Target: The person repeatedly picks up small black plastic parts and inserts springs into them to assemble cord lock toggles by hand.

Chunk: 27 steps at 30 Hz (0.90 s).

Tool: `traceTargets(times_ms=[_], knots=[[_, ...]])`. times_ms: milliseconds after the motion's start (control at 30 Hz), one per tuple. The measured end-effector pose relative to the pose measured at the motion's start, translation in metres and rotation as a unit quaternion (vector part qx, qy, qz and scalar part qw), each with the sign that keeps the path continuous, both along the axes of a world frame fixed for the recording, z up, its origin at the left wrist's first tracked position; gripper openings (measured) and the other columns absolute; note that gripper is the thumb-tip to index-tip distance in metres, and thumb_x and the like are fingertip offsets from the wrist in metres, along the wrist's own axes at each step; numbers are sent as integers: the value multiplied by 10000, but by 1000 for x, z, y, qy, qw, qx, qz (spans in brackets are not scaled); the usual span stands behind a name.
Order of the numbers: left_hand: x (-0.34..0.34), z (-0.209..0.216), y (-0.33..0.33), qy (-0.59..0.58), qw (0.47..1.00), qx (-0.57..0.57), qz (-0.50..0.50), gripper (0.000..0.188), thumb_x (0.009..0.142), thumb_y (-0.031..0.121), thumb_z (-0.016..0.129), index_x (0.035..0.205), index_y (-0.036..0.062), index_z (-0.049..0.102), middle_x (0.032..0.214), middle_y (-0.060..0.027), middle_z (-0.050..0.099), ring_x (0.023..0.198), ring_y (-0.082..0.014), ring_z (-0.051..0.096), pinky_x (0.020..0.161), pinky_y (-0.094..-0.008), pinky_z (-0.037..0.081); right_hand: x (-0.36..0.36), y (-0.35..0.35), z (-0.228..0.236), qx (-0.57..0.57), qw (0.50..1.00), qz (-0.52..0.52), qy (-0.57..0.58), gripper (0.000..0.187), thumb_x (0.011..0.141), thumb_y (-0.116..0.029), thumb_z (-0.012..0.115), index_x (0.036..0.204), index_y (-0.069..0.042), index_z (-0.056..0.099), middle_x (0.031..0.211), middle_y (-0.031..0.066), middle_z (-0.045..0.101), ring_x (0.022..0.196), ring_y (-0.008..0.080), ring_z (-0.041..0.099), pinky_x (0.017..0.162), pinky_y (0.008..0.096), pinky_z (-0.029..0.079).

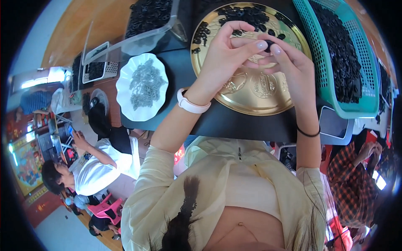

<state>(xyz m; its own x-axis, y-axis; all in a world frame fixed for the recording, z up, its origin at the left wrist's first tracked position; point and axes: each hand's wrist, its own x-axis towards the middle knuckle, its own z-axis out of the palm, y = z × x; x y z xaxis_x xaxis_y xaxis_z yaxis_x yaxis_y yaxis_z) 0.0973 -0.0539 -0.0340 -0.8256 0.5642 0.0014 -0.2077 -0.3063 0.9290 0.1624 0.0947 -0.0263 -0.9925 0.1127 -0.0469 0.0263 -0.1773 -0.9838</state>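
Both my hands meet above a round gold tray (243, 104) with embossed patterns. Between the fingertips of my left hand (232, 52) and my right hand (293, 62) is a small black piece (269, 45), pinched from both sides. Its exact kind is too small to make out. On the tray's far half lies a heap of small black parts (247, 16), some ring-shaped, with a few loose ones near my fingers. Left of my left wrist stands a white scalloped dish (125, 100) holding many small clear or silvery pieces (146, 83).
A green perforated basket (356, 113) full of black parts stands right of the tray. At the far left are a clear bin (178, 23) of black parts and a white basket (111, 69). A phone-like dark tablet (335, 121) lies below the green basket. Other people sit on both sides.
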Motion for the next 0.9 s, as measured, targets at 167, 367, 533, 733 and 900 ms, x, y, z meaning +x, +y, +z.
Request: traceTargets(times_ms=[167,367,533,733,900], knots=[[-8,14,-19,81,994,-37,60,185,899,159,558,1046,48,564,1007,-78,658,841,-132,646,608,-212,501,16,12,29,216,929,-243,180,201,903,-94,534,1056,-20,640,1016,44,653,741,101,632,619,191,487],[-31,6,-45,135,964,-200,109,185,887,161,570,1030,54,616,969,-58,672,760,-98,627,621,-226,488,44,80,47,496,764,-405,80,258,891,-179,578,1140,-138,635,988,25,672,697,47,605,622,158,475],[-24,-9,-47,362,803,-466,80,167,801,153,618,953,113,675,882,-72,635,744,-213,616,665,-300,476,22,42,23,412,879,-224,90,218,873,-158,581,1073,-117,657,921,51,666,660,88,601,604,200,471],[-26,-17,-46,422,780,-462,25,201,809,135,623,1003,119,674,857,-62,587,577,-161,514,582,-270,434,-6,4,-32,506,849,15,149,147,795,-178,596,904,-146,690,870,70,625,788,244,601,677,325,494],[-28,-15,-38,406,783,-458,106,200,820,159,616,1011,127,670,889,-56,591,588,-169,528,584,-277,438,-2,-6,-43,559,819,21,130,84,785,-166,591,811,-123,659,826,40,584,837,219,578,687,334,494]])
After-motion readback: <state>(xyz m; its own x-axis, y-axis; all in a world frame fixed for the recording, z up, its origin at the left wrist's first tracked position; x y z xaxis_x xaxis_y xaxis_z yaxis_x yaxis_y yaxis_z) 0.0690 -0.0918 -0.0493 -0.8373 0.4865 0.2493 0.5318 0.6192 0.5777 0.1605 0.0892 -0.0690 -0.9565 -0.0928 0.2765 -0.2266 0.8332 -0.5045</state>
